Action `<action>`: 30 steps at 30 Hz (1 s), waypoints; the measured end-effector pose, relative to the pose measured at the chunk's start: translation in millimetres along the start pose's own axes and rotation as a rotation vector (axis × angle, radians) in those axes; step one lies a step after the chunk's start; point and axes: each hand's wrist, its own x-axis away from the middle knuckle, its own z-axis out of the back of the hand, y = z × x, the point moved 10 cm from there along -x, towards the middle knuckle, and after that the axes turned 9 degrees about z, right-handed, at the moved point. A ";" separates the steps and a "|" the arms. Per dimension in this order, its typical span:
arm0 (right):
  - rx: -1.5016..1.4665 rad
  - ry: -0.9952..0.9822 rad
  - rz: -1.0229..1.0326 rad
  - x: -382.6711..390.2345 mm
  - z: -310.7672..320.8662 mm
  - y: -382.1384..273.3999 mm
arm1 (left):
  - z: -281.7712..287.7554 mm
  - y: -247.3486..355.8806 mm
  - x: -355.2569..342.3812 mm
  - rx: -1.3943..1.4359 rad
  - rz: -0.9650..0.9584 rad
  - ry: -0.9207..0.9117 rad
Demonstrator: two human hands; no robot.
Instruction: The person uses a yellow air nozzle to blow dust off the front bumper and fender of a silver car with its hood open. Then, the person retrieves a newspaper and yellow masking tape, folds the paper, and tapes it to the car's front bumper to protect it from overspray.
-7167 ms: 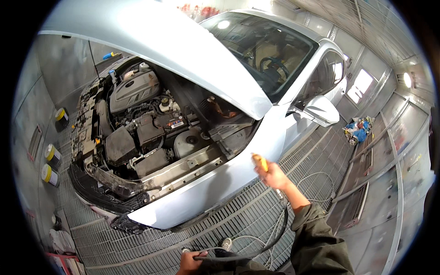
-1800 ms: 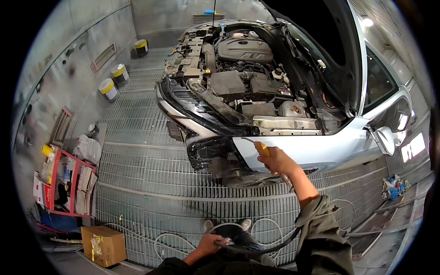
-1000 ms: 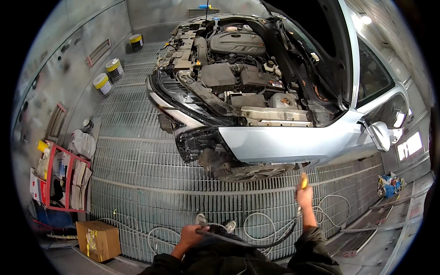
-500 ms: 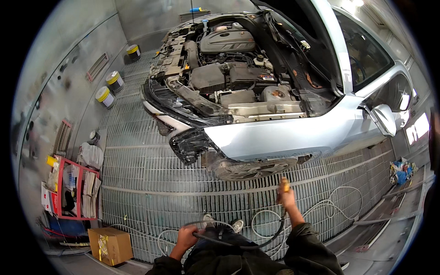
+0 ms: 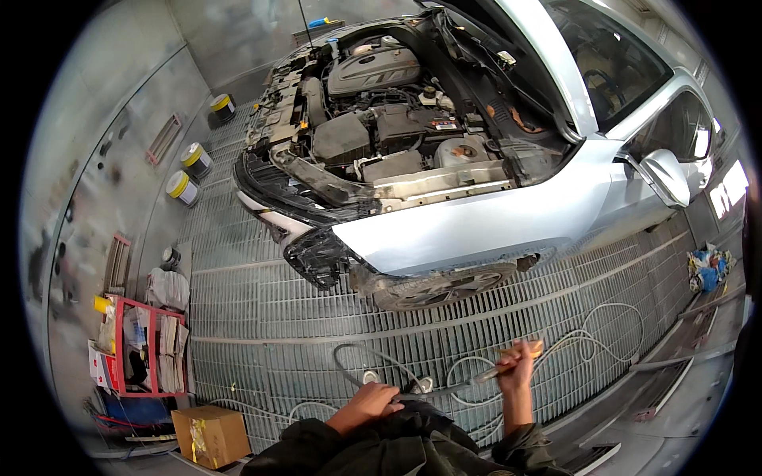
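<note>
My left hand (image 5: 367, 405) is closed around a dark air hose (image 5: 436, 394) in front of my body. A loop of that hose arches up over the floor grating. Farther right, my right hand (image 5: 516, 367) is closed on a small yellow-orange tool (image 5: 536, 349) at the hose's end; its exact kind is hard to make out. Beyond my hands stands a silver car (image 5: 468, 230) with its hood raised and its front bumper off. Its front wheel (image 5: 444, 289) and bare engine bay (image 5: 381, 135) face me. Neither hand touches the car.
Pale hose coils (image 5: 583, 349) lie on the floor grating (image 5: 262, 305) at the right. A red rack (image 5: 151, 345) of supplies and a cardboard box (image 5: 210, 436) stand at left. Several yellow-topped cans (image 5: 182, 188) line the left wall. A bagged bundle (image 5: 709, 268) sits far right.
My right hand has drawn back from the wheel, and the tool now points to the right. My left hand has moved right along the hose, whose loop rises higher.
</note>
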 end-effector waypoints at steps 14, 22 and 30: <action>0.546 -0.390 -0.123 43.6 -101.9 171.9 | -51.4 -17.8 1.7 0.083 0.299 -0.179; 1.349 -0.844 0.220 109.5 -216.6 179.9 | -57.6 -33.7 11.3 0.414 0.353 -0.074; 0.683 -0.289 0.019 -20.0 -141.0 69.2 | -43.0 -32.7 -8.9 0.099 0.423 -0.013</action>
